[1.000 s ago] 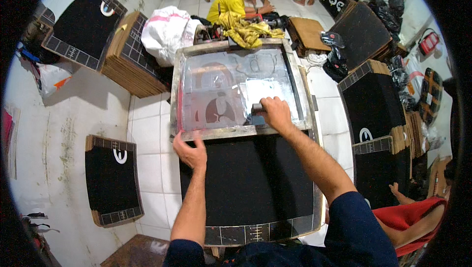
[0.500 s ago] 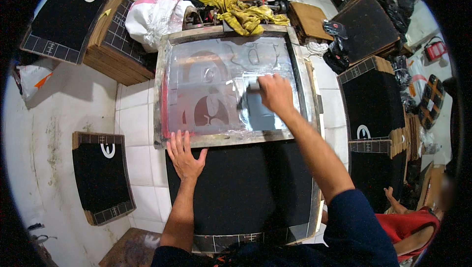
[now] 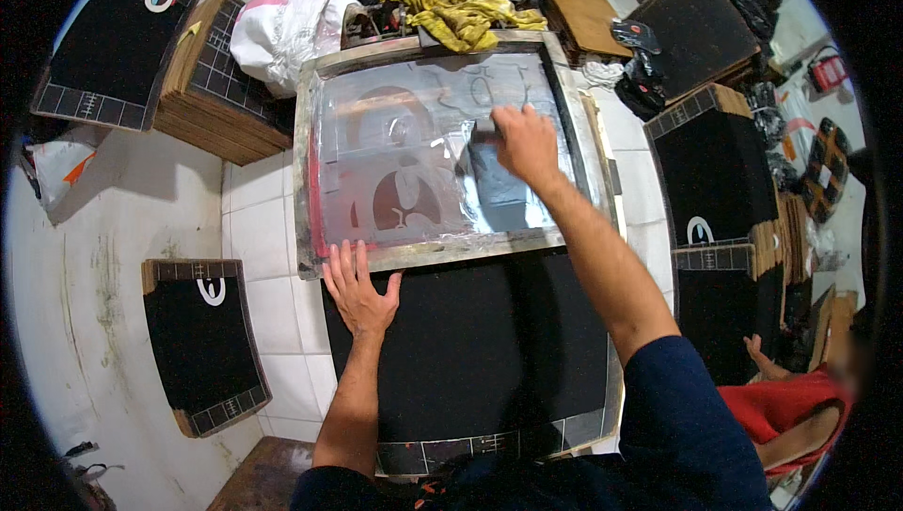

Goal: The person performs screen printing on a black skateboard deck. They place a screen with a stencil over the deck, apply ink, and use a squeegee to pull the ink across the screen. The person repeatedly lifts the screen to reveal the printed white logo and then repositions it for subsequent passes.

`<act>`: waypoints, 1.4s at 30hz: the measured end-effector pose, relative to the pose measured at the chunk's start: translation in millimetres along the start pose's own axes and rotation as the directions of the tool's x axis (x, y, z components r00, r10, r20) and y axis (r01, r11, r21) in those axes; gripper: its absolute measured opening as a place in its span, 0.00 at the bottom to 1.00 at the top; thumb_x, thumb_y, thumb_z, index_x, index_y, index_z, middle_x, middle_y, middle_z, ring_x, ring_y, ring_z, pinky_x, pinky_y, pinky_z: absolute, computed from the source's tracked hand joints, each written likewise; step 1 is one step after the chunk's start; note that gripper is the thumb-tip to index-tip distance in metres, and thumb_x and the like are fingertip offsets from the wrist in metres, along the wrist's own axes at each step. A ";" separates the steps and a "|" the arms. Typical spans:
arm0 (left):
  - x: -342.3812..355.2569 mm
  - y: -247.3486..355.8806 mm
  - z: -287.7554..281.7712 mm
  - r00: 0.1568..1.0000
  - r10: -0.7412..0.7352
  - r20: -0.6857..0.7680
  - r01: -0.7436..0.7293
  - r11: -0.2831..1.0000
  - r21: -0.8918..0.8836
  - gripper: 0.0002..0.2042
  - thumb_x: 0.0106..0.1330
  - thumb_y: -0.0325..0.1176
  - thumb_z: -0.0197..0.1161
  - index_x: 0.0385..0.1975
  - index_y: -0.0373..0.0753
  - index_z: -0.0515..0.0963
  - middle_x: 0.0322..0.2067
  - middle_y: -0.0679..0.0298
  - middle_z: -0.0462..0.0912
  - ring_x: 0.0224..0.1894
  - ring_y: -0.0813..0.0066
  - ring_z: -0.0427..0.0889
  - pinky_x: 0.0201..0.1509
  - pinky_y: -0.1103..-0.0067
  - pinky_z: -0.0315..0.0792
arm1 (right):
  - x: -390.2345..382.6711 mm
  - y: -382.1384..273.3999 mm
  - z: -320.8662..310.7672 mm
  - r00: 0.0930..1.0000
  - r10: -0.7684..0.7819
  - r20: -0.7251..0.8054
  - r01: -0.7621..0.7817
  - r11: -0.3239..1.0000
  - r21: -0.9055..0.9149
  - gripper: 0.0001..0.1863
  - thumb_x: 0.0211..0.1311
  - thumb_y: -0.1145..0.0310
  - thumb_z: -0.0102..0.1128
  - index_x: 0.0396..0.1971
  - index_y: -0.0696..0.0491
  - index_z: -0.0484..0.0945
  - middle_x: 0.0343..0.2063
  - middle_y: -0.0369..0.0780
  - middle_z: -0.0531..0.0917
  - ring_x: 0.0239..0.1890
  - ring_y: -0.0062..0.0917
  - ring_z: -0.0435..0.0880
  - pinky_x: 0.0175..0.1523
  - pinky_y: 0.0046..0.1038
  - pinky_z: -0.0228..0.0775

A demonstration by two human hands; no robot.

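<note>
A screen-printing frame [image 3: 451, 253] with a pale, translucent mesh [image 3: 386, 158] lies over black fabric [image 3: 451, 351] spread on a board. My left hand [image 3: 360, 287] rests on the frame's near left corner, its fingers stretched out and the thumb apart. Over the right half of the mesh, my right hand [image 3: 527, 146] is closed round a dark squeegee [image 3: 483, 132], mostly hidden under the fingers. Below that hand, a shiny wet-looking patch reflects the light. Rounded design shapes show through the mesh on the left.
Boards with black fabric [image 3: 202, 346] lean at left, near stacked boards [image 3: 212, 88] and a white sack [image 3: 287, 31]. A yellow cloth [image 3: 461, 11] hangs beyond the frame. More fabric-covered boards [image 3: 710, 163] stand at right, where a person in red [image 3: 785, 412] reaches out. Another person in yellow sits ahead.
My right hand has slid a little farther away from me over the mesh with the squeegee. My left hand stays on the frame's corner. The whole view has shifted slightly.
</note>
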State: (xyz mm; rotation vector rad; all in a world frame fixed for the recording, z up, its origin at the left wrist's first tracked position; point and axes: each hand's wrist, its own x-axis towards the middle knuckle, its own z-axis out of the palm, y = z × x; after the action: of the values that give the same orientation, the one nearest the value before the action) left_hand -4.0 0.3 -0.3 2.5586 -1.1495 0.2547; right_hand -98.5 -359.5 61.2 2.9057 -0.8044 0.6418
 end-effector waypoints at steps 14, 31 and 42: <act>29.1 -12.4 -13.5 0.995 0.096 -0.036 -0.102 0.973 -0.208 0.30 0.46 0.42 0.81 0.50 0.40 0.78 0.49 0.60 0.80 0.57 0.57 0.76 0.71 0.52 0.59 | -79.0 -16.8 -49.7 0.959 -0.011 0.283 -0.034 0.988 0.153 0.16 0.51 0.72 0.70 0.41 0.46 0.78 0.37 0.36 0.82 0.46 0.36 0.81 0.45 0.42 0.71; 16.2 -8.0 3.2 0.995 0.086 -0.046 -0.087 0.996 -0.033 0.37 0.47 0.43 0.79 0.58 0.37 0.73 0.60 0.56 0.73 0.70 0.53 0.66 0.79 0.49 0.51 | -80.7 -25.5 -46.3 0.984 0.020 0.179 -0.035 0.996 0.083 0.13 0.52 0.76 0.65 0.38 0.47 0.77 0.34 0.35 0.80 0.43 0.34 0.81 0.44 0.39 0.70; 48.0 -20.3 -33.2 0.975 0.219 -0.036 -0.222 0.961 -0.163 0.28 0.39 0.48 0.85 0.41 0.43 0.84 0.38 0.65 0.81 0.47 0.59 0.78 0.59 0.61 0.66 | -58.6 -6.2 -64.1 0.976 -0.052 0.209 0.021 0.989 0.145 0.14 0.52 0.74 0.67 0.40 0.46 0.80 0.36 0.36 0.87 0.45 0.35 0.85 0.49 0.44 0.67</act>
State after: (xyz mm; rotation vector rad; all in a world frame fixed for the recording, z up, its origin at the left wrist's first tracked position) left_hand 41.9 -8.3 40.2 2.2814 -1.3892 0.2222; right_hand -165.1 -315.5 96.0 3.1522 -0.7512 0.4045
